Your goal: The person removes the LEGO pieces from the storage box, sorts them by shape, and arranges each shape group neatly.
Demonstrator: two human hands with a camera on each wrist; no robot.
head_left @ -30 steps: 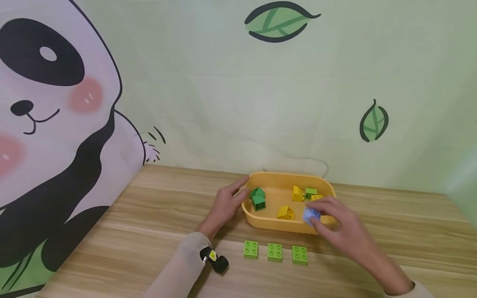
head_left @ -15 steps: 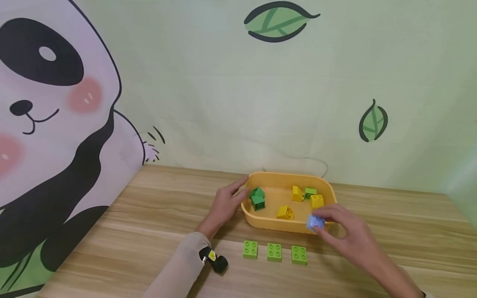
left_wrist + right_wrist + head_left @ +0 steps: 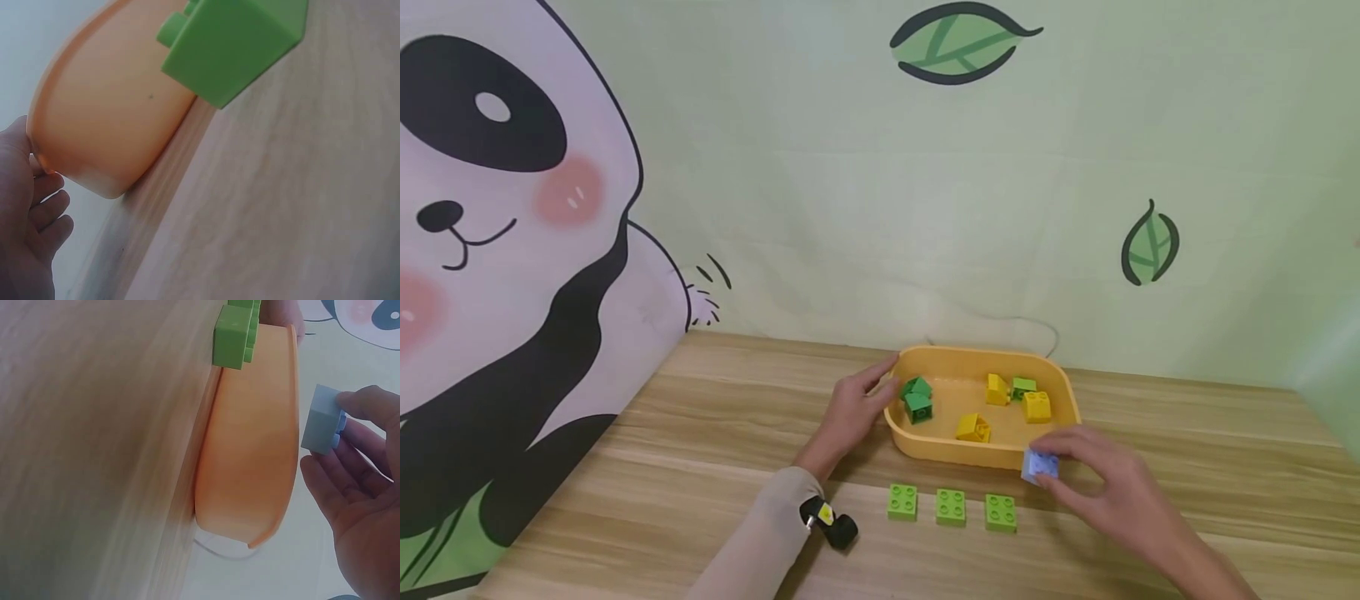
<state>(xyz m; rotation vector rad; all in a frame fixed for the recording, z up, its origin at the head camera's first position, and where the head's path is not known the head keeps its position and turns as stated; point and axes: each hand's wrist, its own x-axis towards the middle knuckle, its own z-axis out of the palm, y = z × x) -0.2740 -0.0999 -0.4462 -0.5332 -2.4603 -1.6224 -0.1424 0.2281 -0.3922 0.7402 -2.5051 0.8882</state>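
Note:
My right hand (image 3: 1108,483) pinches a light blue building block (image 3: 1040,466) between thumb and fingers. The block's studs show, and it overlaps the front right rim of the orange bin (image 3: 955,451) in the head view. Seen from the right wrist, the blue block (image 3: 324,419) is up beside the bin's rim, apart from it. My left hand (image 3: 847,412) holds the bin's left end, its thumb at the rim; the left wrist view shows its other fingers bent at the corner. A row of three lime green blocks (image 3: 951,507) lies in front of the bin.
Inside the bin are dark green sloped blocks (image 3: 917,407), yellow sloped blocks (image 3: 973,427), a studded yellow block (image 3: 1037,407) and a lime green block (image 3: 1022,387). The wooden table (image 3: 737,417) meets a printed backdrop (image 3: 820,208) behind. A thin cable (image 3: 1056,333) runs behind the bin.
My right hand has carried the blue block from over the bin toward the front right, past its near rim, uncovering the studded yellow block. The left hand and bin stay put.

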